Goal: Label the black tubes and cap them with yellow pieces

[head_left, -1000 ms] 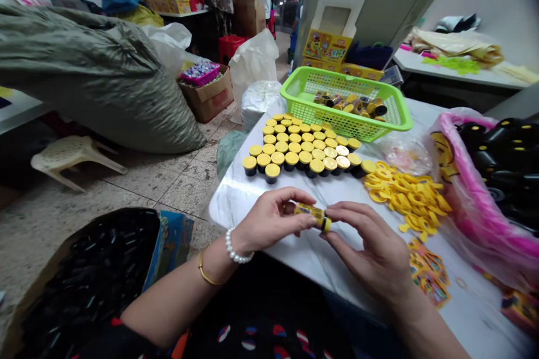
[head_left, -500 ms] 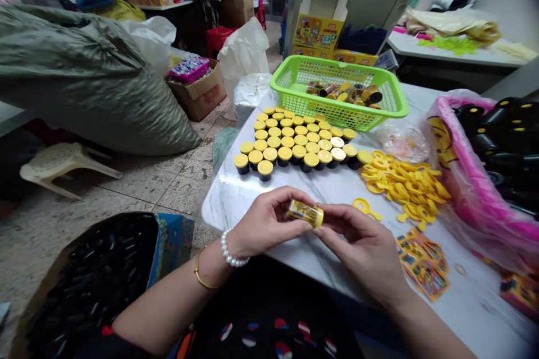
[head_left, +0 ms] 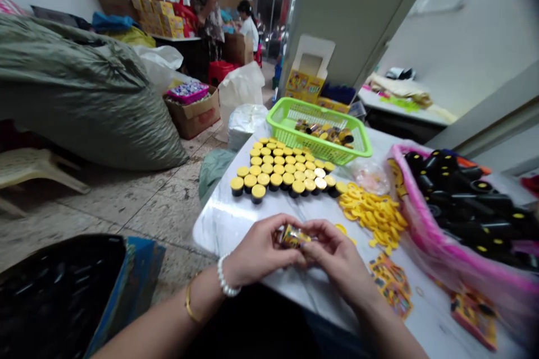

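Marble table | left hand, right hand half-hide labelled tube

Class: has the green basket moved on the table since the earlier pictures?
No. The green basket still sits right behind the yellow-capped pots; only the camera shifted.

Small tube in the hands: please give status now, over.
Left hand, right hand: both grips shut on small tube, above the table. Capped pots and yellow rings lie beyond, untouched.
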Demonstrator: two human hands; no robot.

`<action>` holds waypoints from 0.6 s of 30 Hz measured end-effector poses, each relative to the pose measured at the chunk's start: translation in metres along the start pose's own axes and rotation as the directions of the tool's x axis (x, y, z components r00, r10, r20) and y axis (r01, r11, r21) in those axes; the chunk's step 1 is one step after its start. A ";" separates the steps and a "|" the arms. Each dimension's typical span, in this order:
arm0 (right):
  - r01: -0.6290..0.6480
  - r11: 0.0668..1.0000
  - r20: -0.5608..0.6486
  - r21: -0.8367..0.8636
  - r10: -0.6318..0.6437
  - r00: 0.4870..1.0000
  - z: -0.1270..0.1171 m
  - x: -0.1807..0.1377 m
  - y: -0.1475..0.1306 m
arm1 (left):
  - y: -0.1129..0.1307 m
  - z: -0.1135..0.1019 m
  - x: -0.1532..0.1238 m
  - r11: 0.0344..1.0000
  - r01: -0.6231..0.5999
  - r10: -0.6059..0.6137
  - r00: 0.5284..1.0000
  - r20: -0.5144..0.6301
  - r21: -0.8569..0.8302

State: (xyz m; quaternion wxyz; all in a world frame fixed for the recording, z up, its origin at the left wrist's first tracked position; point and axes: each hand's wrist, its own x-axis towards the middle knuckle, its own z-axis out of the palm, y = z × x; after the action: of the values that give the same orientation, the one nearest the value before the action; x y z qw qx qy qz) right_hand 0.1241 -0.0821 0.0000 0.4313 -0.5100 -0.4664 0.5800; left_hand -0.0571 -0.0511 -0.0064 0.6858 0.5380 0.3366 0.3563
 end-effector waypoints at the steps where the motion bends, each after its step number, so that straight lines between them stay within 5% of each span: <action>1: 0.016 0.998 0.007 -0.062 -0.016 1.000 0.000 0.002 -0.005 | -0.001 0.001 -0.002 0.999 -0.001 0.001 1.000 -0.010 0.036; 6: 0.171 0.894 -0.131 -0.414 -0.245 0.961 -0.028 0.052 -0.061 | -0.011 0.006 -0.006 0.996 0.013 0.001 0.987 -0.163 0.087; 11: 0.180 0.828 -0.268 -0.531 -0.366 0.891 -0.072 0.104 -0.120 | -0.011 0.006 -0.004 0.976 0.004 0.022 0.993 -0.118 0.218; 15: 0.069 0.737 -0.278 -0.672 -0.337 0.900 -0.084 0.079 -0.099 | -0.007 0.003 -0.004 0.955 -0.020 0.049 0.995 -0.088 0.296; 18: 0.041 0.526 -0.197 -0.850 -0.388 0.900 -0.087 0.032 -0.054 | -0.006 0.003 -0.004 0.914 -0.074 0.103 0.993 -0.051 0.398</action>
State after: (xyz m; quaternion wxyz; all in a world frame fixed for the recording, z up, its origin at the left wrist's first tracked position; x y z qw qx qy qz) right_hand 0.2087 -0.0318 0.0427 0.2873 -0.6865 -0.6556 0.1275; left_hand -0.0564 -0.0573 -0.0110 0.5338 0.6671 0.4009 0.3306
